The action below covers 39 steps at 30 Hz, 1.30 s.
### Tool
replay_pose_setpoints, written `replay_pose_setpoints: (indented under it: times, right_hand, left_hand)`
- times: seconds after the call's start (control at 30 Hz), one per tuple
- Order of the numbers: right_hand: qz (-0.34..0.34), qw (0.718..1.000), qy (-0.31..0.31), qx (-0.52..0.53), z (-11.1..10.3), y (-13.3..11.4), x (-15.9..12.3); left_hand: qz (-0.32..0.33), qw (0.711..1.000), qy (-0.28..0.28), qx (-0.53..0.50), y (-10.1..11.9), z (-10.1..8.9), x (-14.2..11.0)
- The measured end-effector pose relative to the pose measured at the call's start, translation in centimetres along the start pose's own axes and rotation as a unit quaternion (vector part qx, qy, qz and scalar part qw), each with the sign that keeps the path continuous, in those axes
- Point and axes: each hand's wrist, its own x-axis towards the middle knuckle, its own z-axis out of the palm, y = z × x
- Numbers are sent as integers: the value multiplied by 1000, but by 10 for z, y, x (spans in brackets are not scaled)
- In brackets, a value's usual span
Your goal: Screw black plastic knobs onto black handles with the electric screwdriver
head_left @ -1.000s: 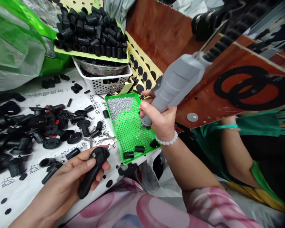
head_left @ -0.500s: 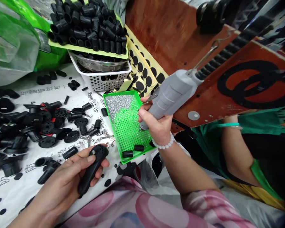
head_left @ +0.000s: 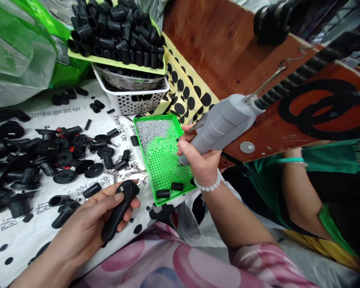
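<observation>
Black plastic moulded part [head_left: 118, 212] — a long grip with a round perforated head — sat in the left hand [head_left: 88, 226], fingers curled closed around it, thumb lying along the top, held over the near edge of the table [head_left: 21, 236]. Right hand [head_left: 202, 160] was closed firmly around a grey power driver [head_left: 225, 126], white bead bracelet [head_left: 207, 185] on that wrist. Driver tip pointed down just over the right side of a green perforated tray [head_left: 156, 117]; can't tell if it touched anything. Ribbed black hose [head_left: 291, 78] ran up from the driver's back end, metal hook [head_left: 267, 82] beside it.

Tray held a patch of small silver rivets [head_left: 151, 132] at the far end, two black plastic tubes [head_left: 163, 194] near the front rim. Table was covered by a white sheet with black Chinese print, loose black plastic parts [head_left: 63, 154] and metal clips [head_left: 123, 173] scattered on it. Behind the tray — white plastic basket [head_left: 138, 100] with a steel bowl [head_left: 129, 82] inside, pile of black tubes [head_left: 114, 40] on a board above it, sheets of black dot stickers [head_left: 183, 90] alongside. A co-worker's arm [head_left: 303, 196] in a green sleeve showed on the right, apart from the hands.
</observation>
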Motion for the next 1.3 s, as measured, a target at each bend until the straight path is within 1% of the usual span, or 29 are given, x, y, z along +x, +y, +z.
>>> replay_pose_setpoints:
  times: [0.17,0.33,0.47,0.67,0.73,0.8,0.93,1.07,1.17,1.3]
  right_hand:
    - [2,1000,-3,14,-5,-2,1]
    - [-4,999,-18,37,-5,-21,1]
    - [-8,997,-46,67,6,-37,-2]
    - [34,988,-121,92,31,-55,-10]
    - [35,984,-143,97,37,-58,-13]
    - [26,982,-157,99,42,-58,-15]
    - [17,984,-152,89,47,-53,-19]
    - [3,981,-143,128,49,-46,-20]
    - [8,980,-138,144,51,-45,-20]
    - [14,981,-134,141,53,-44,-21]
  left_hand:
    - [6,1000,-1,1,-2,3,1]
    - [13,1000,-5,-10,-9,7,8]
    - [23,1000,5,-9,-14,10,13]
    - [38,999,18,4,-17,15,15]
    - [41,999,20,8,-19,16,15]
    - [45,999,23,12,-20,16,15]
    - [60,998,23,24,-22,16,15]
    - [67,997,24,29,-23,14,16]
    - [70,997,22,30,-23,14,16]
    - [68,997,19,27,-23,15,17]
